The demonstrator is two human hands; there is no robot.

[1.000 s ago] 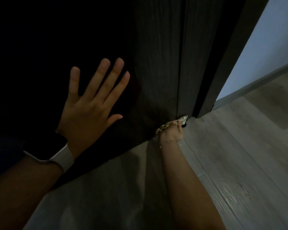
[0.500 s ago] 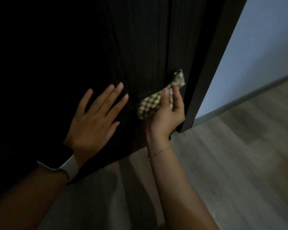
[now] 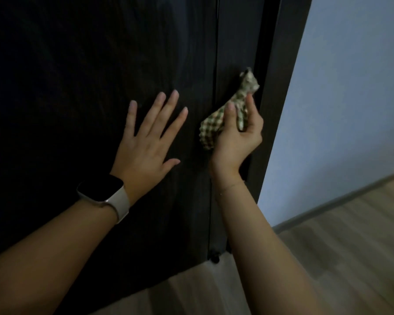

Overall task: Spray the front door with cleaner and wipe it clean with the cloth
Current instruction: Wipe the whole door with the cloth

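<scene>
The dark wood-grain front door (image 3: 100,64) fills the left and middle of the head view. My left hand (image 3: 146,142) lies flat on it with fingers spread, a pale-strapped watch on the wrist. My right hand (image 3: 237,135) grips a bunched checked cloth (image 3: 216,123) and presses it against the door's right edge strip, close to the dark door frame (image 3: 280,87). The cloth's tip sticks up above my fingers. No spray bottle is in view.
A pale blue wall (image 3: 350,98) with a grey skirting board (image 3: 341,201) stands right of the frame. Light wood flooring (image 3: 339,258) runs below. A small dark fitting (image 3: 215,259) sits at the door's bottom edge.
My right hand has carried the cloth up the door's edge from floor level to mid-height. The left hand stayed flat on the door, and my view rose with the hands.
</scene>
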